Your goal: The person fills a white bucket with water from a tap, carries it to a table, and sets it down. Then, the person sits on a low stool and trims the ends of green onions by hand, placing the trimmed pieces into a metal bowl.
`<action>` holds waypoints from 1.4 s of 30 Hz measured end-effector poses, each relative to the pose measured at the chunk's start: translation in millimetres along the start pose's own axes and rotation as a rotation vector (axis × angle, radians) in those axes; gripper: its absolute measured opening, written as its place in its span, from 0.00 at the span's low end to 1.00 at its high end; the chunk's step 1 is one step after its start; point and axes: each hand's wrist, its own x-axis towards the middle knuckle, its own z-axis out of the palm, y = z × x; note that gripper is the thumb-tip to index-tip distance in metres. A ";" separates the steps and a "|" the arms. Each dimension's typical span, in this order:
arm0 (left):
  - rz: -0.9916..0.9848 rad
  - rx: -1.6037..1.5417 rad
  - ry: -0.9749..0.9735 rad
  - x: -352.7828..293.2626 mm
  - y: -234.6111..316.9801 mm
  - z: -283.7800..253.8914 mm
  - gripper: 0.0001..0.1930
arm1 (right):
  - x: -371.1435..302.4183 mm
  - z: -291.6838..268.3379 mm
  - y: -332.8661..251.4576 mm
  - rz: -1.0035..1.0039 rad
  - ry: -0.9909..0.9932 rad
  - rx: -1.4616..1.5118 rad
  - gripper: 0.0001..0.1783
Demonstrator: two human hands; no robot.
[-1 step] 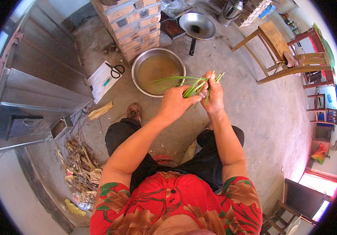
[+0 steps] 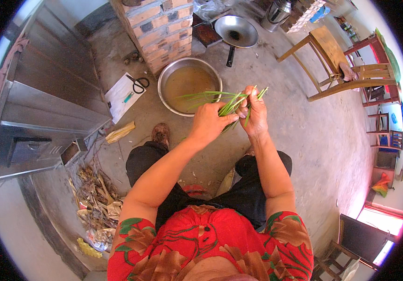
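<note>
A small bunch of long, thin green stalks like chives (image 2: 229, 106) is held between my two hands, just right of a wide metal basin (image 2: 163, 99) of cloudy brownish water. My left hand (image 2: 209, 121) is closed around the lower stalks, its thumb laid over them. Bent fingers of my right hand (image 2: 255, 110) pinch the other ends, and short tips stick out past them. The longer leaves reach left over the basin's rim. What lies inside each grip is partly hidden by my fingers.
Beyond the basin stand a brick pillar (image 2: 166, 33) and a wok (image 2: 246, 35) on the floor. Black-handled scissors (image 2: 140, 85) lie on a white sheet (image 2: 119, 104) at the left. A wooden chair (image 2: 329, 52) stands at right, dry kindling (image 2: 96, 187) near left.
</note>
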 end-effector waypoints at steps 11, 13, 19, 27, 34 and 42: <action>-0.101 -0.400 -0.045 -9.0 7.0 -22.7 0.12 | 9.8 -23.6 -21.6 -0.153 0.027 0.112 0.14; -0.100 -0.475 -0.036 -8.5 10.3 -26.6 0.13 | 10.6 -24.6 -22.0 -0.152 0.032 0.128 0.14; -0.208 -0.622 0.055 -10.0 8.1 -33.7 0.14 | 10.2 -22.8 -17.6 -0.138 0.038 0.132 0.13; 0.123 -0.404 0.287 -9.0 7.8 -30.6 0.13 | 10.0 -21.7 -11.4 -0.091 0.006 0.161 0.13; 0.069 -0.592 0.499 -6.8 7.6 -40.8 0.11 | 11.1 -21.9 -8.1 -0.115 0.013 0.189 0.13; -0.110 -0.574 0.122 -8.0 18.7 -51.3 0.17 | 7.1 -10.7 -4.5 -0.068 -0.034 0.115 0.14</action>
